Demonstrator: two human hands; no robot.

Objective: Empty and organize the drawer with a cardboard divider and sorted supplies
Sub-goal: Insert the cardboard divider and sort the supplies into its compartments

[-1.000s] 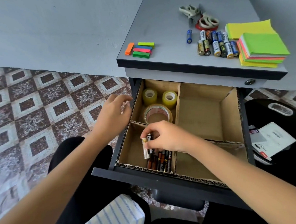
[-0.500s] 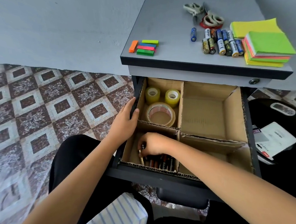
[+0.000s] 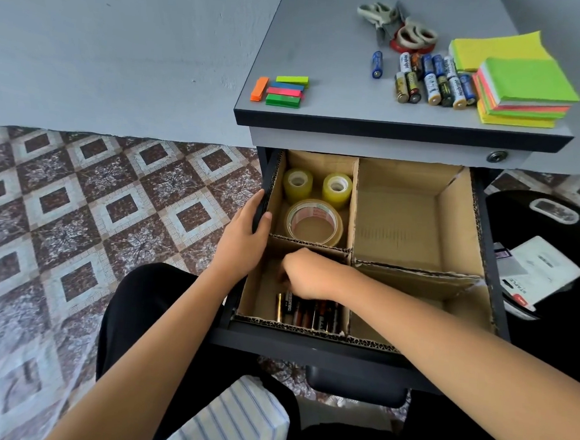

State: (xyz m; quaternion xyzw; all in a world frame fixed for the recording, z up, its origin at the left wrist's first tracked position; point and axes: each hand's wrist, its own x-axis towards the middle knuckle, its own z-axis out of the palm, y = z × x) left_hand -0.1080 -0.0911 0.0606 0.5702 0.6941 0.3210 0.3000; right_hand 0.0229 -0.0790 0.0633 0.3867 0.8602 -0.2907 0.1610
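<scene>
**Index tabs** (image 3: pixel 284 90): 5 small stacks at the left corner of the desk top (image 3: pixel 328 50). Judged very light and apt to scatter, so best pinched by the long edges. Orange, yellow-green, blue, pink, green.

**Left hand** (image 3: pixel 244 240): clasped the left wall of the drawer (image 3: pixel 307 350), thumb inside, fingers along the outside.

**Tape rolls** (image 3: pixel 314 223): 3, in the rear-left compartment. Judged light, rigid and smooth-sided; a finger through the core would serve. 2 small yellowish rolls sat behind 1 wide clear roll.

**Drawer batteries** (image 3: pixel 309 312): front-left compartment, side by side against the front wall. Judged dense, hard, slick and prone to rolling, so best taken round the barrel's middle. Dark, red-brown and gold casings.

**Right hand** (image 3: pixel 307 272): knuckles up, fingers curled down just over those batteries. The fingertips were hidden, so whether it held 1 could not be told.

**Cardboard divider** (image 3: pixel 354 203): judged light, stiff, easily creased. Brown corrugated board, 4 compartments; the 2 right ones showed nothing inside.

**Scissors** (image 3: pixel 398 24): 2 pairs at the rear of the desk top.

**Loose batteries** (image 3: pixel 435 80): 1 lay apart, the rest in close rows, on the desk top.

**Sticky-note pads** (image 3: pixel 524 85): right edge of the desk top. Judged soft and light. Stacked green, pink, yellow.
</scene>
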